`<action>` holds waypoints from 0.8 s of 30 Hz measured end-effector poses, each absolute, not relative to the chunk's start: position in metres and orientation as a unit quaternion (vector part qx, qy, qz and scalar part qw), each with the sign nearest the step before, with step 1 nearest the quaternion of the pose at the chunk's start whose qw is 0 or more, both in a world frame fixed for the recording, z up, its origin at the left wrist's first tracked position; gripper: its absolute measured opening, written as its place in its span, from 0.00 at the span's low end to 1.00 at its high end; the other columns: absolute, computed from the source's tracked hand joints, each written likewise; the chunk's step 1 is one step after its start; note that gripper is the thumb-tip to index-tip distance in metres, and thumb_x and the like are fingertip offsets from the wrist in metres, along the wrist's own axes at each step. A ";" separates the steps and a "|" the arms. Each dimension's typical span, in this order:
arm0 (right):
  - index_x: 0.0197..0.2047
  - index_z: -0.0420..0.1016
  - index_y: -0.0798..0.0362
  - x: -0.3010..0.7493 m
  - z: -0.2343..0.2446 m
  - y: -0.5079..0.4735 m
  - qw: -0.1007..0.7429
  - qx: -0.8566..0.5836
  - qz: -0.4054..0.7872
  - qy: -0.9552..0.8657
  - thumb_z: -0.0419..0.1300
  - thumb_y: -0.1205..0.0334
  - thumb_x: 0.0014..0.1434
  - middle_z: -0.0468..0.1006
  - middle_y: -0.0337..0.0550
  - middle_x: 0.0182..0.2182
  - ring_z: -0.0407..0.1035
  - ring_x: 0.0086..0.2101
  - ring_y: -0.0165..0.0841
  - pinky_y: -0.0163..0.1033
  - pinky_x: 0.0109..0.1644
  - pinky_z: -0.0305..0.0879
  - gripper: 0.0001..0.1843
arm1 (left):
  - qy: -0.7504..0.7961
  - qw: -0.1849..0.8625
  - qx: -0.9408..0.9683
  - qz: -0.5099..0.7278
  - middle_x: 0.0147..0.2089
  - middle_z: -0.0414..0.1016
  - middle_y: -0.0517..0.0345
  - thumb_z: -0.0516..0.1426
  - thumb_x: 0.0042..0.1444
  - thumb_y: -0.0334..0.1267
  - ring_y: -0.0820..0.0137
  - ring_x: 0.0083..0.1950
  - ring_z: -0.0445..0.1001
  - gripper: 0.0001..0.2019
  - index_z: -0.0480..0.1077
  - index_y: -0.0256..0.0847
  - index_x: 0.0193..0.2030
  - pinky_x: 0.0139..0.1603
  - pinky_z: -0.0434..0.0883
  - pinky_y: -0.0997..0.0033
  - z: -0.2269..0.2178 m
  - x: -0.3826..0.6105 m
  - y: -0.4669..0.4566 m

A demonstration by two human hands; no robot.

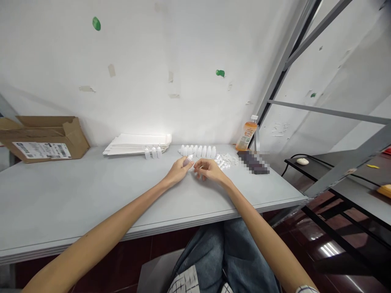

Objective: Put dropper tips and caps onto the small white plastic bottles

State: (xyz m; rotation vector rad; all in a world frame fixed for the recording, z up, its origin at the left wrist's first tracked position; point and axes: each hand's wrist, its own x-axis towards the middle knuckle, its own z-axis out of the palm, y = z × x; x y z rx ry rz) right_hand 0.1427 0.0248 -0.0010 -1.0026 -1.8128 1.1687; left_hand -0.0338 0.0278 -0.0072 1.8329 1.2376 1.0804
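Note:
My left hand (178, 171) is closed around a small white squeeze bottle (190, 157), whose narrow nozzle points up. Close by on the right, my right hand (208, 170) has loosely bent, parted fingers, and I see nothing between them. Behind both hands stands a row of several white bottles (204, 152) of the same kind. A pile of small clear and white parts (225, 160), too small to make out singly, lies to the right of the row. Farther left, a few white bottles with pointed tips (153, 152) stand apart.
A stack of white sheets (137, 142) lies against the wall, and an opened cardboard box (45, 138) sits at the left. An orange drink bottle (247, 135) and a blurred dark item (254, 162) are at the right of the table (76, 195), beside a metal frame (275, 87).

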 end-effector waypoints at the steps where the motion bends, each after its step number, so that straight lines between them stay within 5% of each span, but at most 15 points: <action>1: 0.35 0.72 0.55 0.142 -0.001 0.024 0.364 -0.393 0.460 -0.708 0.62 0.60 0.49 0.76 0.43 0.30 0.72 0.26 0.31 0.32 0.21 0.63 0.10 | 0.475 0.333 0.698 0.420 0.26 0.56 0.65 0.52 0.58 0.50 0.74 0.28 0.56 0.16 0.59 0.40 0.29 0.29 0.56 0.74 -0.007 -0.034 0.028; 12: 0.32 0.75 0.57 0.138 -0.006 0.026 0.349 -0.403 0.446 -0.719 0.64 0.57 0.49 0.77 0.43 0.29 0.71 0.24 0.29 0.29 0.20 0.59 0.11 | 0.453 0.334 0.721 0.405 0.30 0.65 0.62 0.52 0.58 0.50 0.72 0.32 0.63 0.14 0.63 0.39 0.32 0.34 0.61 0.72 -0.014 -0.032 0.030; 19: 0.31 0.74 0.57 0.144 0.002 0.026 0.453 -0.368 0.500 -0.639 0.68 0.55 0.46 0.77 0.45 0.29 0.76 0.29 0.37 0.34 0.25 0.69 0.15 | 0.478 0.319 0.722 0.387 0.28 0.60 0.64 0.51 0.58 0.55 0.73 0.30 0.59 0.18 0.61 0.40 0.31 0.31 0.57 0.72 -0.008 -0.032 0.025; 24: 0.30 0.75 0.57 0.146 0.005 0.028 0.529 -0.357 0.510 -0.576 0.69 0.59 0.43 0.77 0.43 0.28 0.74 0.26 0.34 0.36 0.24 0.69 0.13 | 0.477 0.336 0.723 0.370 0.26 0.58 0.65 0.47 0.59 0.60 0.72 0.28 0.57 0.22 0.60 0.41 0.30 0.29 0.56 0.72 -0.001 -0.032 0.019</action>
